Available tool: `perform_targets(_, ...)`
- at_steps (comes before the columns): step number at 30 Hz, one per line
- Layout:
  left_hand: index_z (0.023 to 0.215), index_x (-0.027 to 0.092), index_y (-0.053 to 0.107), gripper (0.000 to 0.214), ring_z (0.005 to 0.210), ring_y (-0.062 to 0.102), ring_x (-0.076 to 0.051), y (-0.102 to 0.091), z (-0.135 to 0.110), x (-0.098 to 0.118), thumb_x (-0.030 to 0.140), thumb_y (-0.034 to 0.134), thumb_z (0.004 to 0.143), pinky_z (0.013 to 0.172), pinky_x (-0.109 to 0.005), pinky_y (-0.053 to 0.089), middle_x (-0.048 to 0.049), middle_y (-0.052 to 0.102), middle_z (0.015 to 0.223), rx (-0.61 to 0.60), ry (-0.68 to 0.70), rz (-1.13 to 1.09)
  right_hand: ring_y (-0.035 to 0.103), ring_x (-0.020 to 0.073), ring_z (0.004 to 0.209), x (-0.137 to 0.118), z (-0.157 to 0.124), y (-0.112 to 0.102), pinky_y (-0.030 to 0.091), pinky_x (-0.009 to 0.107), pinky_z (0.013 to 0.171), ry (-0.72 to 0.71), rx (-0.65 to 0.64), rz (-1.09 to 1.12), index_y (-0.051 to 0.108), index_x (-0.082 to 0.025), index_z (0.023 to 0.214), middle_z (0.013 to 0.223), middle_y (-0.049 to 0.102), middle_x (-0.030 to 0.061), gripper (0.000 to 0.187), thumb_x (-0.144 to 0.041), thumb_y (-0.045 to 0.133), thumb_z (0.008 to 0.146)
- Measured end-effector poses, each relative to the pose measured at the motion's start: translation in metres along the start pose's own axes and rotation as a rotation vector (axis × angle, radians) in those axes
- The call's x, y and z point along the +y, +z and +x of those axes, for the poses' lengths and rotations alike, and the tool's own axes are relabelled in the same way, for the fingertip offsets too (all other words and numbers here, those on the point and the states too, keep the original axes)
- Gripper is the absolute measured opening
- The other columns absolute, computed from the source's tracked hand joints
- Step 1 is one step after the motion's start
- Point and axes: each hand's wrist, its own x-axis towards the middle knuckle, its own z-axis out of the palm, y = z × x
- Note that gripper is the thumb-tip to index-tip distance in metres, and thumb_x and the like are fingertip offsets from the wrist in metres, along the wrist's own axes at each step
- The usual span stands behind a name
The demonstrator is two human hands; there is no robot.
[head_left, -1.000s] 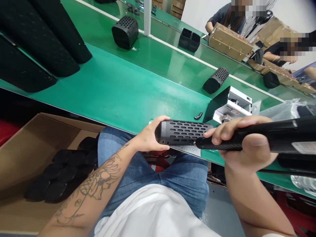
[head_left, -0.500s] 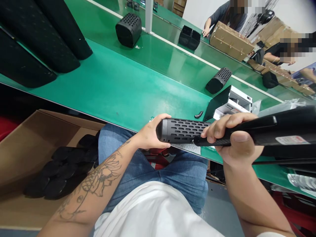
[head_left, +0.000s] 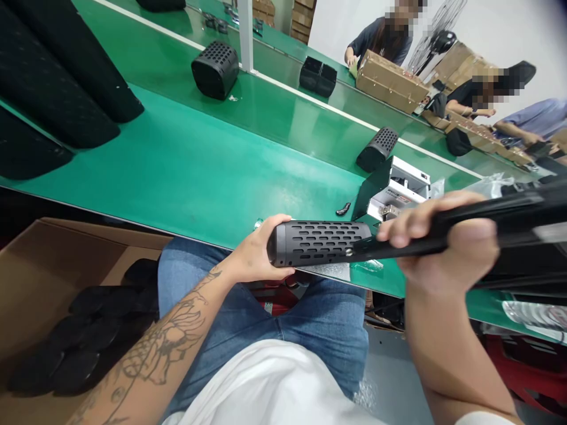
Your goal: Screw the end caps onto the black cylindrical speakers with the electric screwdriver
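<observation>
A dark grey, slotted speaker housing (head_left: 316, 241) lies on its side at the front edge of the green bench. My left hand (head_left: 257, 251) is closed around its left end, thumb and fingers on opposite sides. Wrapped in my right hand (head_left: 436, 268) is a long black electric screwdriver (head_left: 518, 218), pointing left. Its tip, with a small shiny spot, overlaps the housing's lower right side; whether it touches cannot be made out. Just beyond stands a black-and-white screw feeder (head_left: 398, 189), partly behind my right hand.
An open cardboard box (head_left: 26, 260) with several black parts stands lower left. Long black panels (head_left: 66, 77) lean at upper left. More slotted housings (head_left: 215, 69) sit along the back strip. A small black piece (head_left: 343, 209) lies near the feeder. Other people work across the bench.
My right hand and the screwdriver have shifted right relative to the housing, and the tip has slid toward its right end. My left hand keeps its hold. The whole view has shifted a little.
</observation>
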Motion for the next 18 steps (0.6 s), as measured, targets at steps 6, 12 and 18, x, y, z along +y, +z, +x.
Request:
perform_targets(6, 0.160, 0.031, 0.035, 0.107, 0.144, 0.061, -0.036, 0.003, 0.001, 0.005, 0.035, 0.092, 0.069, 0.123, -0.049, 0.051, -0.0125, 0.052, 0.161, 0.015, 0.021, 0.016, 0.061, 0.0158, 0.050, 0.018, 0.045, -0.063, 0.055, 0.032, 0.047, -0.424, 0.401, -0.330, 0.075, -0.023, 0.089, 0.061, 0.062, -0.0042, 0.007, -0.021, 0.072, 0.095)
perform_targets(12, 0.159, 0.031, 0.036, 0.106, 0.141, 0.063, -0.035, 0.002, 0.001, 0.007, 0.035, 0.093, 0.069, 0.119, -0.048, 0.054, -0.0121, 0.054, 0.159, 0.010, -0.008, 0.025, 0.064, 0.0147, 0.050, 0.051, 0.049, -0.089, 0.058, 0.030, 0.053, -0.319, 0.441, -0.422, 0.067, -0.021, 0.080, 0.058, 0.065, -0.0012, 0.018, -0.025, 0.078, 0.094)
perform_targets(18, 0.161, 0.030, 0.036, 0.109, 0.141, 0.063, -0.035, 0.005, 0.000, 0.003, 0.035, 0.093, 0.069, 0.121, -0.047, 0.052, -0.0115, 0.054, 0.160, 0.029, 0.007, 0.030, 0.060, 0.0169, 0.046, 0.022, 0.037, -0.057, 0.056, 0.033, 0.046, -0.320, 0.545, -0.446, 0.064, -0.022, 0.079, 0.058, 0.060, -0.0029, 0.012, -0.022, 0.068, 0.090)
